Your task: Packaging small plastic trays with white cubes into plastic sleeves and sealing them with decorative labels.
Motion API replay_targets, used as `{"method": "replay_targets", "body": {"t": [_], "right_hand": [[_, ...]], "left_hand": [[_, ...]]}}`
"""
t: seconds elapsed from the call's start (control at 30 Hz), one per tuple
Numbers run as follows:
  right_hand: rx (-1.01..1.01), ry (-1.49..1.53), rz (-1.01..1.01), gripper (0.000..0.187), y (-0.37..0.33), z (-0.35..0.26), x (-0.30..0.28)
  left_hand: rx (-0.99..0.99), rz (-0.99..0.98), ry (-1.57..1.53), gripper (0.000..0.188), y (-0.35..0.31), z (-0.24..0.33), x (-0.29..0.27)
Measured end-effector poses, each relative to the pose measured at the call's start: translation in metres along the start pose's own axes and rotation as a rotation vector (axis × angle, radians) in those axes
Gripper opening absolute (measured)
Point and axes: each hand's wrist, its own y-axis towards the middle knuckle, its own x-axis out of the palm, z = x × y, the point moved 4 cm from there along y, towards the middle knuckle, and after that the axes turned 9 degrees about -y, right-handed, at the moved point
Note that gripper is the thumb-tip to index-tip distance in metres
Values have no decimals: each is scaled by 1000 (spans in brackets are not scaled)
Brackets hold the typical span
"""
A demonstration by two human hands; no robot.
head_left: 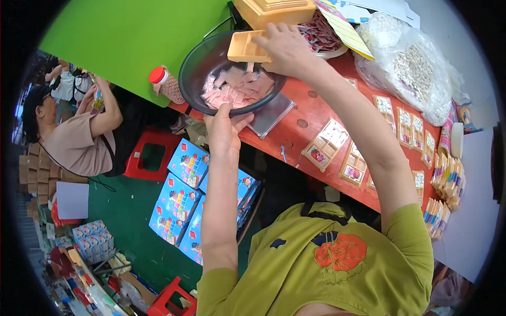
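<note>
We are holding a yellow compartment tray (245, 46) over the far right part of a black bowl (191, 81), at the far side of the scene. Our right hand (289, 48) is gripping the tray's right end, fingers curling over its edge; our left hand (224, 129) is pinching the bowl's near rim. We are probably moving pink slips (237, 89) between tray and bowl, though we cannot tell which way. The next move is likely calling for a steady bowl and a level or tipping tray.

The tray is looking like smooth, rigid plastic, with straight-walled compartments; the bowl is curving round and glossy. The slips are lying flat and loosely heaped, some shining as if film-wrapped.

Just beyond, a stack of yellow trays (274, 13) is sitting far of the bowl. Clear flat sleeves (271, 117) are lying near right of it on the red tabletop (311, 108). Further right, pale divided trays (326, 145) are holding small white pieces, and a crinkled clear bag (416, 68) is bulging with white pellets. Near left, glossy blue boxes (176, 210) are standing in a block.
</note>
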Motion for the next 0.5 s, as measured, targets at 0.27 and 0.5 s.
{"method": "replay_targets", "body": {"t": [0.27,0.5], "right_hand": [[-114,-98,-171,60,7,-26,34],[185,467,-35,68,-19,35,-30]], "left_hand": [[-19,33,-46,34,15,-7,-7],[-41,-3,-70,40,-16,6,-18]]}}
